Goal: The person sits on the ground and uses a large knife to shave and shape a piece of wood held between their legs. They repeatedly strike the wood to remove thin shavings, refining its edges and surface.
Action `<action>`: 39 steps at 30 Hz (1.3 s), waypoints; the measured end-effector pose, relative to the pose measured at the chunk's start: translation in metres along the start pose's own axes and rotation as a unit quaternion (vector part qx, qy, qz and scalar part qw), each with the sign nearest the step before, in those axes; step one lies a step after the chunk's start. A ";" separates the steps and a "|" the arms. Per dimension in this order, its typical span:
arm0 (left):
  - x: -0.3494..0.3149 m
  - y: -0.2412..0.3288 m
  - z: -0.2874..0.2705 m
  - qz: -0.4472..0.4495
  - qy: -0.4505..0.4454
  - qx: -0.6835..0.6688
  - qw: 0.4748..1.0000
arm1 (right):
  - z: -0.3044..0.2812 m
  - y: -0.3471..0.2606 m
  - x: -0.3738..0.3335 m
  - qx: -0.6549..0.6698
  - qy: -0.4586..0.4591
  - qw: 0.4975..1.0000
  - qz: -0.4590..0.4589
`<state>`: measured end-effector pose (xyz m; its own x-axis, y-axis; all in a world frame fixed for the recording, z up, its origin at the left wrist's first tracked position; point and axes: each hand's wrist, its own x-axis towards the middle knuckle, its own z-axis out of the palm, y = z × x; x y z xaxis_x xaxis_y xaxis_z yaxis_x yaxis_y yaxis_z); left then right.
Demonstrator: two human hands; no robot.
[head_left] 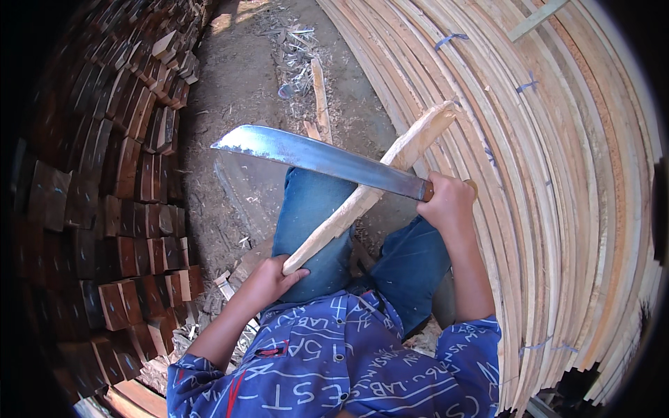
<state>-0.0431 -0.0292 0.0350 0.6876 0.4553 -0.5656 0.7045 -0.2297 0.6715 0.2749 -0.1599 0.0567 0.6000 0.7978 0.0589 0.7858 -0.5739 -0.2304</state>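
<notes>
My left hand (272, 282) is closed round the thin near end of a pale, roughly hewn length of wood (341, 216), which slants up and away to the right over my knees. In my right hand (449, 203) is the wooden handle of a machete (313, 155), gripped firmly. Its long steel blade points left and crosses above the wood; whether the edge touches it I cannot tell. The wood widens toward its far end, beside the stacked planks. My fingers hide most of the handle.
Dark sawn wood blocks (132, 167) are piled high on the left. Long pale planks (550, 209), bundled with blue ties, fill the right. Shavings (300, 73) and a loose wood strip (320, 97) lie on the dirt floor (237, 90) ahead.
</notes>
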 end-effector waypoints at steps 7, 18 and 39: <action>0.005 -0.002 0.008 0.013 -0.001 -0.023 1.000 | 0.004 -0.028 -0.015 0.004 -0.016 1.000 0.000; 0.001 0.009 -0.005 -0.012 -0.024 0.031 0.999 | 0.016 -0.008 -0.010 -0.003 0.026 1.000 0.006; 0.012 -0.007 -0.005 0.004 -0.046 -0.022 0.999 | 0.045 0.082 -0.064 0.310 0.113 0.882 0.335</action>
<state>-0.0411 -0.0175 0.0260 0.7081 0.3729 -0.5996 0.6916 -0.1951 0.6954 0.2946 -0.2499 -0.0100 0.9684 0.2201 -0.1171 0.0514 -0.6359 -0.7701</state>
